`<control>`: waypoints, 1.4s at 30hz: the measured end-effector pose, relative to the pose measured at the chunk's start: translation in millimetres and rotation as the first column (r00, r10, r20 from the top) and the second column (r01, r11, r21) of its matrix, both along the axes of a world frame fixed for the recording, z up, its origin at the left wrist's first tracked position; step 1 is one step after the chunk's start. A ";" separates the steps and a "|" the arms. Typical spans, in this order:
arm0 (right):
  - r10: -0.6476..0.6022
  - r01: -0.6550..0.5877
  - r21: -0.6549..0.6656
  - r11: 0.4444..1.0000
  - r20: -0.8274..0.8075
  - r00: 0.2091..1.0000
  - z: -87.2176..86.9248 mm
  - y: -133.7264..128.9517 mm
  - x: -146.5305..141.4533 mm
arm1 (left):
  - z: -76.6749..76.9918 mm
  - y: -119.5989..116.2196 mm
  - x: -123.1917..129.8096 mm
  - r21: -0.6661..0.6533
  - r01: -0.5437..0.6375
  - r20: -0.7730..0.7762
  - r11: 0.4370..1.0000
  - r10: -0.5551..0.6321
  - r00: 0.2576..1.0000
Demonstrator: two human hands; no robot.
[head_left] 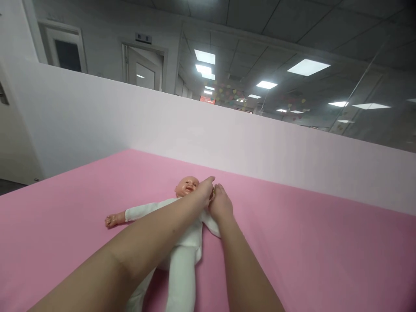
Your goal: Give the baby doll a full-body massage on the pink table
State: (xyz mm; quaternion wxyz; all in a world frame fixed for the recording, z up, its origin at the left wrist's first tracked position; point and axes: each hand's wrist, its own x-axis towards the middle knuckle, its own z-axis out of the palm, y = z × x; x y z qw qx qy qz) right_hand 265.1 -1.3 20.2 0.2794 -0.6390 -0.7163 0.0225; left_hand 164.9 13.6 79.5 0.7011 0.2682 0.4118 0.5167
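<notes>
A baby doll [182,260] with a hard plastic head and a white cloth body lies on its back on a pink surface [276,234]. Its arm on the right is bent up, with its small hand mostly covered by mine. My left hand [206,189] reaches across the doll's chest and is closed at that small hand, its fingers largely hidden. On the other side, my right hand [221,203] is curled around the same arm near the wrist. The doll's other arm [143,211] stretches out to the left.
Behind the pink surface runs a low white wall [195,125] with glass above it. A doorway [144,67] and a second door [66,50] stand beyond on the left. Lit ceiling panels [308,67] show overhead.
</notes>
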 end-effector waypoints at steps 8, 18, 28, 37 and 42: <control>-0.049 0.048 0.054 0.997 0.018 0.999 5.0 -2.0 2.1 | 13.3 -60.9 -90.4 0.100 0.031 0.199 0.995 -0.050 0.979; 0.531 -0.526 0.106 0.844 -0.019 0.847 84.8 -113.6 -109.5 | -10.6 -120.9 -170.0 0.031 -0.039 0.456 0.999 0.021 0.890; 0.604 -0.573 -0.221 0.789 0.112 0.789 50.1 -178.4 -124.9 | -12.8 -123.7 -164.8 -0.011 0.015 0.451 1.000 -0.008 0.892; 0.699 -0.690 -0.112 0.715 0.090 0.709 46.3 -186.2 -121.3 | -12.2 -138.4 -150.7 0.047 0.045 0.436 0.998 -0.061 0.898; 0.597 -0.591 -0.084 0.802 0.093 0.797 44.8 -175.7 -116.6 | 1.2 -151.4 -142.2 -0.014 0.021 0.383 1.000 -0.014 0.924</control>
